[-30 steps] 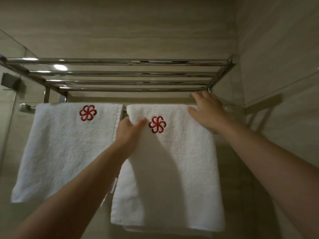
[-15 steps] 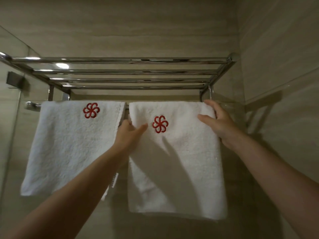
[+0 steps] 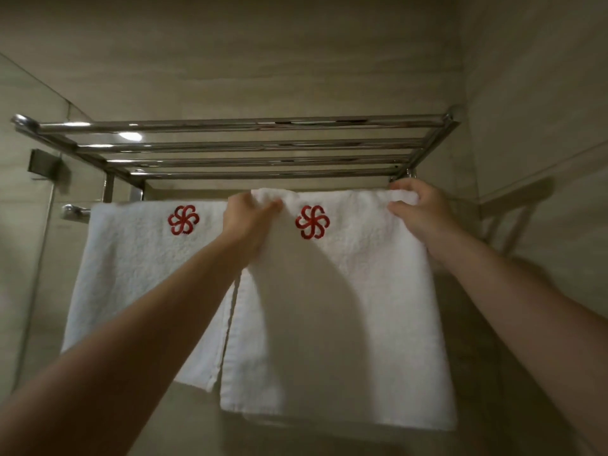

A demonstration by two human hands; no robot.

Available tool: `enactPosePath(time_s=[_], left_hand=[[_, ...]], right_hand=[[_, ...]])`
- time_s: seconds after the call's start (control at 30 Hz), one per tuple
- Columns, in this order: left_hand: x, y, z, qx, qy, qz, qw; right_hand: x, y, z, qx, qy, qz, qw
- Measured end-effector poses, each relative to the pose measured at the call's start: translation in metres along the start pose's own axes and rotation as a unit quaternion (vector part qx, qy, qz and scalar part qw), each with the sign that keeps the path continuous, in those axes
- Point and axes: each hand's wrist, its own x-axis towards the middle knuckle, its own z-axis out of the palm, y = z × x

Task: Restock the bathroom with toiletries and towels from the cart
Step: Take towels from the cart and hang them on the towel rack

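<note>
**Q:** Location of the white towel (image 3: 345, 307) in hand?
**A:** Draped over the rail (image 3: 74, 210) beneath the chrome towel rack (image 3: 250, 146), under the rack's right half, with a red pinwheel emblem (image 3: 312, 222) outward just below the rack's front bar.

**Q:** State of the left hand (image 3: 246, 218)?
**A:** Clamped on the towel's upper left corner, bunching cloth between thumb and fingers, below the rack's middle.

**Q:** And the right hand (image 3: 421, 209)?
**A:** Curled over the towel's upper right corner, directly under the rack's right end.

**Q:** Together or apart?
**A:** Apart, at opposite top corners of the same towel.

**Q:** Anything else below the rack?
**A:** A second towel (image 3: 138, 274), hung flat under the rack's left half, marked with a matching emblem, overlapped along its right edge by the first; a glass panel (image 3: 19, 225) left of the rack
</note>
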Motion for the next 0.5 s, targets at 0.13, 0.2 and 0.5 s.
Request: enactPosePath(time_s=[0.13, 0.2, 0.5], left_hand=[[0.027, 0.008, 0.002, 0.17, 0.024, 0.031, 0.985], [0.036, 0.009, 0.003, 0.296, 0.034, 0.052, 0.953], [0.032, -0.014, 0.016, 0.391, 0.062, 0.163, 0.904]], right_hand=[[0.021, -0.014, 0.007, -0.109, -0.004, -0.035, 0.993], [0.026, -0.016, 0.008, -0.173, -0.009, -0.038, 0.984], [0.021, -0.01, 0.004, -0.547, -0.01, -0.082, 0.833]])
